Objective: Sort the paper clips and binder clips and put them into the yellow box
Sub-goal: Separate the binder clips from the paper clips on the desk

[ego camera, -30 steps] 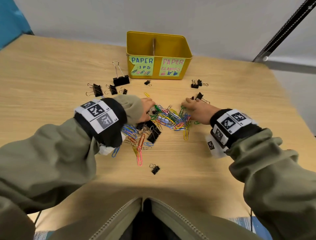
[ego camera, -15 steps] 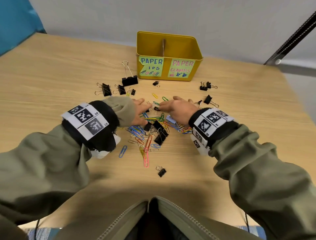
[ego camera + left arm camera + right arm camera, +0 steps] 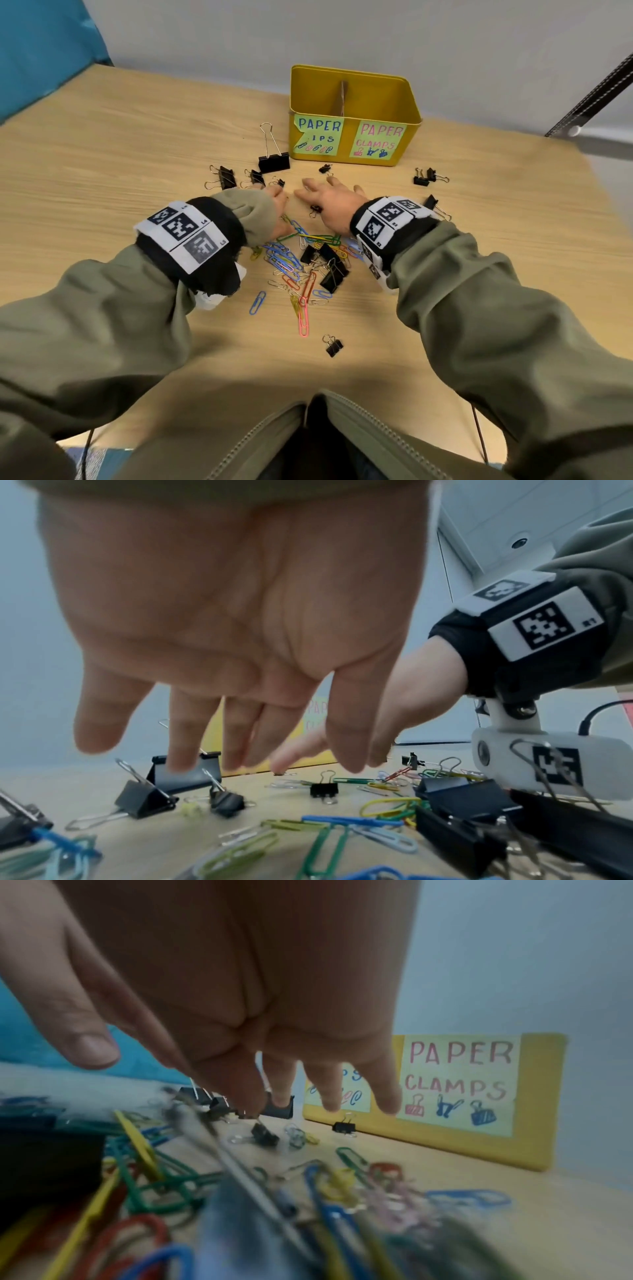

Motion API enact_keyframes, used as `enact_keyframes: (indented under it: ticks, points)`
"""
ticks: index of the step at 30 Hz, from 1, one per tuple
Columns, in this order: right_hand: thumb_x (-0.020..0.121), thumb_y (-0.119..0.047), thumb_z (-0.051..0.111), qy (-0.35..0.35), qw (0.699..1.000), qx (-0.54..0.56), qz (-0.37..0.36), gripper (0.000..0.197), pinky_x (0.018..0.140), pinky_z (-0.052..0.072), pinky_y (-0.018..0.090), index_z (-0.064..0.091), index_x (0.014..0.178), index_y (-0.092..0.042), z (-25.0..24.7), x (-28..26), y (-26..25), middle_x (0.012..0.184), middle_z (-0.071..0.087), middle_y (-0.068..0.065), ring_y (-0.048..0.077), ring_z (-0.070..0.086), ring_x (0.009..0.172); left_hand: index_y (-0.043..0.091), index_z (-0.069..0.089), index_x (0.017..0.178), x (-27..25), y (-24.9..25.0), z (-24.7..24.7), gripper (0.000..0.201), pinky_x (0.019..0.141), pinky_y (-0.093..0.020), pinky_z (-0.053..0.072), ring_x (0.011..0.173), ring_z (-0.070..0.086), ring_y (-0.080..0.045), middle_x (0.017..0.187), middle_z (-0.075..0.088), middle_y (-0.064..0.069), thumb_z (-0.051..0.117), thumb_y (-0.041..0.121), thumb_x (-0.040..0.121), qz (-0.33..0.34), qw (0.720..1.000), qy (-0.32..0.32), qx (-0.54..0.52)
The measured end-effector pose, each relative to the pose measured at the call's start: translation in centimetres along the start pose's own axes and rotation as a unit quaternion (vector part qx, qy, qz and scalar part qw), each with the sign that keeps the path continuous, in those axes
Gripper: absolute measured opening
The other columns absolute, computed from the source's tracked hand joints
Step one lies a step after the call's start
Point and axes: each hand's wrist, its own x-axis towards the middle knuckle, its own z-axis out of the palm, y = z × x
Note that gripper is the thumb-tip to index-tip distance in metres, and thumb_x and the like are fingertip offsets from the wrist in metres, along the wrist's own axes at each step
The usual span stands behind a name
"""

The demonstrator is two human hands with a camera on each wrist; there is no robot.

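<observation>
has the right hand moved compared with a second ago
Yes. The right hand has swept toward the left hand and forward toward the yellow box. It was beside the binder clip at the right; now its fingers lie straight past the pile.

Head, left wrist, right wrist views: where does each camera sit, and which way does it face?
Head: above the table, looking forward and down; both sleeved forearms, left hand, right hand.
Left wrist: under the left wrist, looking along the open fingers toward the yellow box; the right hand shows too.
Right wrist: under the right wrist, facing the box's label side; only its own fingers.
Shared: all see the yellow box and the paper clips.
</observation>
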Motion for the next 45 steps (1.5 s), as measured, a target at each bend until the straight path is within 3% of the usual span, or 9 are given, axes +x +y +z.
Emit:
enact_keyframes:
  ticks: [4, 8, 15, 21, 28, 32, 36, 39, 45]
  points:
    - [0.091, 0.006, 0.034, -0.001, 1.000, -0.009, -0.010, 0.068, 0.116, 0.023, 0.052, 0.018, 0.150, -0.021, -0.6, 0.4, -0.2, 0.160, 0.011, -0.004, 0.028, 0.014, 0.147, 0.027, -0.008, 0.149, -0.4, -0.1, 0.9, 0.082, 0.115, -0.055, 0.010, 0.147, 0.001, -0.029, 0.160, -0.006, 0.002, 0.037, 0.058, 0.088, 0.032, 0.999, 0.017, -0.039]
    - [0.090, 0.009, 0.040, -0.044, 0.997, -0.049, 0.044, 0.068, 0.113, 0.032, 0.043, 0.020, 0.150, -0.017, -1.3, -0.2, 1.9, 0.161, 0.005, -0.003, 0.031, 0.030, 0.141, 0.031, -0.001, 0.149, 0.7, 1.6, 1.2, 0.077, 0.116, -0.051, 0.008, 0.146, -0.002, -0.035, 0.160, -0.009, -0.003, 0.029, 0.064, 0.086, 0.087, 0.995, -0.040, -0.015]
    - [0.096, -0.001, 0.028, -0.092, 0.995, -0.026, 0.028, 0.051, 0.115, 0.029, 0.036, 0.036, 0.145, -0.016, -0.1, -4.6, 4.0, 0.158, 0.022, 0.001, 0.026, 0.034, 0.140, 0.018, -0.001, 0.150, 2.4, 1.7, 0.5, 0.081, 0.119, -0.047, 0.012, 0.147, 0.004, -0.031, 0.159, -0.003, -0.009, 0.028, 0.061, 0.088, 0.044, 0.998, -0.020, -0.050]
    - [0.097, -0.007, 0.034, 0.039, 0.997, 0.068, 0.022, 0.043, 0.107, 0.034, 0.028, 0.053, 0.134, -0.018, -1.1, -4.9, 2.5, 0.144, 0.049, 0.004, 0.023, 0.044, 0.132, 0.013, 0.007, 0.149, 0.3, -0.3, 1.0, 0.082, 0.117, -0.045, 0.017, 0.145, 0.012, -0.031, 0.159, 0.005, -0.011, 0.034, 0.060, 0.088, -0.017, 0.997, 0.017, -0.068]
    - [0.097, -0.009, 0.037, 0.028, 0.998, 0.064, 0.005, 0.040, 0.103, 0.038, 0.027, 0.056, 0.131, -0.019, -0.8, -1.5, -0.8, 0.139, 0.053, 0.003, 0.023, 0.049, 0.128, 0.019, 0.014, 0.149, -1.1, -2.9, 1.9, 0.080, 0.114, -0.058, 0.007, 0.147, 0.008, -0.023, 0.160, 0.009, 0.001, 0.019, 0.068, 0.086, -0.026, 0.997, -0.047, 0.053]
    - [0.097, -0.008, 0.037, 0.015, 0.999, 0.042, 0.000, 0.041, 0.103, 0.038, 0.027, 0.054, 0.133, -0.019, -1.0, -0.7, -1.2, 0.141, 0.052, 0.003, 0.023, 0.048, 0.128, 0.020, 0.022, 0.148, -2.4, -2.1, 2.1, 0.076, 0.114, -0.057, 0.005, 0.146, 0.018, -0.019, 0.157, 0.020, 0.004, 0.020, 0.066, 0.087, 0.018, 0.996, -0.052, 0.068]
    - [0.096, -0.003, 0.031, -0.027, 0.998, 0.044, -0.022, 0.050, 0.108, 0.032, 0.027, 0.041, 0.142, -0.022, -1.2, -1.7, -1.5, 0.150, 0.040, 0.000, 0.020, 0.038, 0.137, 0.011, 0.023, 0.147, -3.0, -1.5, 2.6, 0.074, 0.114, -0.039, 0.027, 0.140, 0.030, -0.027, 0.154, 0.026, -0.011, 0.038, 0.055, 0.090, 0.026, 0.998, -0.016, -0.054]
    - [0.094, 0.003, 0.027, -0.083, 0.995, -0.003, -0.058, 0.060, 0.116, 0.021, 0.031, 0.022, 0.150, -0.018, -0.5, -2.8, -2.2, 0.160, 0.015, 0.001, 0.022, 0.022, 0.145, 0.012, 0.005, 0.150, -1.9, -2.0, 2.2, 0.088, 0.118, -0.046, 0.018, 0.145, 0.013, -0.033, 0.158, 0.004, -0.016, 0.035, 0.064, 0.085, -0.040, 0.998, -0.029, -0.037]
    - [0.093, 0.005, 0.026, -0.146, 0.986, -0.019, -0.072, 0.064, 0.121, 0.011, 0.033, 0.015, 0.151, -0.019, 1.0, -3.4, -1.3, 0.161, -0.001, -0.003, 0.018, 0.009, 0.148, 0.016, 0.012, 0.149, -2.1, -2.0, 2.5, 0.084, 0.116, -0.047, 0.015, 0.144, 0.020, -0.028, 0.157, 0.017, -0.011, 0.031, 0.066, 0.085, -0.007, 0.999, -0.046, 0.007]
